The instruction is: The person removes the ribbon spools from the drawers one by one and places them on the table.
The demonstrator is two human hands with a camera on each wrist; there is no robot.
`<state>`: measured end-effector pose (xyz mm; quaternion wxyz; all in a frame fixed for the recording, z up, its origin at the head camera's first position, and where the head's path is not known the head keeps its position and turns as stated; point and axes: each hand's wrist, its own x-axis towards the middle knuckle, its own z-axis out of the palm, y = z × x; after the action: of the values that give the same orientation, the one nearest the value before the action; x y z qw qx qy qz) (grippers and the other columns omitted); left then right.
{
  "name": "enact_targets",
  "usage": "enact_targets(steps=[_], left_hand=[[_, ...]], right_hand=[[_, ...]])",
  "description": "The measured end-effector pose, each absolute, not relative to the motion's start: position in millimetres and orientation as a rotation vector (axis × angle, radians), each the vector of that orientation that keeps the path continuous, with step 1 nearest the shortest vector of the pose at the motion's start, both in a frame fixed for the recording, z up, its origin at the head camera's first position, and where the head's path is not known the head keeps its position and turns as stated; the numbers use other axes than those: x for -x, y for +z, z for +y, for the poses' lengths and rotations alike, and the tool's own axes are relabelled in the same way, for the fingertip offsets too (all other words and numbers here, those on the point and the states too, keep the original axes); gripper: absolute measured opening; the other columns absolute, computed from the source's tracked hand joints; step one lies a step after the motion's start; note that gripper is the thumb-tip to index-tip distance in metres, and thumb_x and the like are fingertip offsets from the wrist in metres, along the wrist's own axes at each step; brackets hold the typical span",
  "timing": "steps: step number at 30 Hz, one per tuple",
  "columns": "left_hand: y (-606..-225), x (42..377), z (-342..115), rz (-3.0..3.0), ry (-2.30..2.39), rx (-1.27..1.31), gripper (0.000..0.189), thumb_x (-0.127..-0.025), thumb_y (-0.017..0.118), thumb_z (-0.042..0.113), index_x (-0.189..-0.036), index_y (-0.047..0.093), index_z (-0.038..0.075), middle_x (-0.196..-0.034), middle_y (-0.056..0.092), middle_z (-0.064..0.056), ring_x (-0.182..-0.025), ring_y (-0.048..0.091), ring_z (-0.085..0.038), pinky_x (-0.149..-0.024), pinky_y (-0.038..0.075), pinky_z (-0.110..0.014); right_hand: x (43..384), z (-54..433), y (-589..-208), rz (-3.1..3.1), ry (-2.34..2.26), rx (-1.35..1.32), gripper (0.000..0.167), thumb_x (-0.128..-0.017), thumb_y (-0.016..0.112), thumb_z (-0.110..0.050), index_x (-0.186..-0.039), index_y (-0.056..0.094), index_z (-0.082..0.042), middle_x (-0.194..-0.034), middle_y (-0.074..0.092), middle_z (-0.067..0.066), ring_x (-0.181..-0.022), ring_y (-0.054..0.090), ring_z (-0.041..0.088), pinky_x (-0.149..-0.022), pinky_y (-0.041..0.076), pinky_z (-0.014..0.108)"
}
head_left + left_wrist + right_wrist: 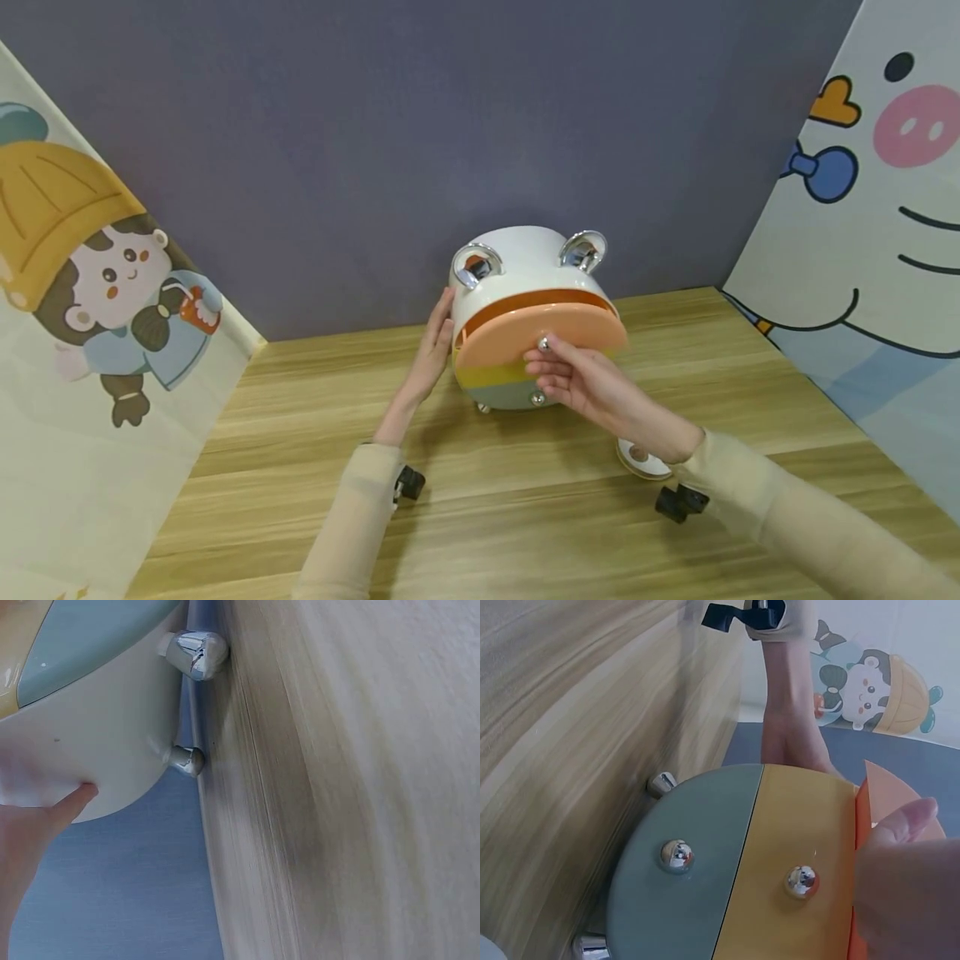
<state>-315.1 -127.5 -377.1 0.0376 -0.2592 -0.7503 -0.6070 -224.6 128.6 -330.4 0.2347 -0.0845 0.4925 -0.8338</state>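
A small rounded white chest (517,265) with chrome ear-like rings on top stands on the table by the back wall. Its top orange drawer (502,337) is pulled partway out, leaving a gap behind its front. My right hand (588,385) pinches that drawer's silver knob (543,343) between thumb and fingers. Below it, the yellow drawer (784,825) and the grey-green drawer (694,817) are closed, each with its own round knob. Against the chest's left side rests my left hand (431,358), fingers extended; a fingertip on the white shell shows in the left wrist view.
Under my right forearm, a round white piece with a brown middle (643,460) lies partly hidden on the wooden table (480,525). A grey wall (375,167) rises directly behind the chest. Cartoon-printed panels (210,400) flank both sides. Short chrome feet (199,656) hold the chest up.
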Motion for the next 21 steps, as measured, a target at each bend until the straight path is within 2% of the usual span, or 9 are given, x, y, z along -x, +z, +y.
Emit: enact_targets(steps=[8, 14, 17, 21], left_hand=[[-380.5, 317.6, -128.2, -2.302, -1.821, 0.799, 0.054, -0.108, 0.027, 0.011, -0.16, 0.015, 0.013, -0.169, 0.002, -0.014, -0.156, 0.007, -0.03, -0.127, 0.013, -0.054], [-402.2, 336.3, -128.8, -2.273, -1.787, 0.796, 0.055, -0.108, 0.026, 0.009, -0.161, 0.016, 0.019, -0.169, 0.003, -0.011, -0.157, 0.008, -0.028, -0.127, 0.01, -0.054], [-406.6, 338.4, -129.0, -2.258, -1.774, 0.797, 0.052, -0.109, 0.028, 0.016, -0.16, 0.018, 0.023, -0.169, 0.005, -0.008, -0.156, 0.01, -0.026, -0.127, 0.012, -0.053], [-408.8, 337.9, -129.2, -2.242, -1.781, 0.796, 0.052, -0.11, 0.03, 0.035, -0.16, 0.02, 0.026, -0.17, 0.007, -0.004, -0.156, 0.012, -0.025, -0.127, 0.013, -0.054]], right_hand=[[234.7, 127.1, -330.5, 1.386, -2.284, 0.216, 0.032, -0.105, 0.049, -0.032, -0.099, 0.072, -0.01, -0.09, 0.076, 0.0, -0.078, 0.071, 0.007, -0.073, 0.059, 0.016], [240.7, 126.0, -330.1, 1.374, -2.306, 0.205, 0.031, -0.105, 0.05, -0.031, -0.099, 0.071, -0.01, -0.09, 0.076, 0.001, -0.08, 0.071, 0.007, -0.074, 0.059, 0.017], [243.5, 126.4, -330.4, 1.364, -2.314, 0.212, 0.032, -0.105, 0.049, -0.03, -0.098, 0.072, -0.01, -0.09, 0.076, 0.001, -0.081, 0.071, 0.007, -0.074, 0.059, 0.017], [246.7, 126.7, -330.3, 1.367, -2.313, 0.217, 0.032, -0.105, 0.05, -0.031, -0.098, 0.072, -0.009, -0.089, 0.076, 0.001, -0.081, 0.071, 0.007, -0.075, 0.059, 0.017]])
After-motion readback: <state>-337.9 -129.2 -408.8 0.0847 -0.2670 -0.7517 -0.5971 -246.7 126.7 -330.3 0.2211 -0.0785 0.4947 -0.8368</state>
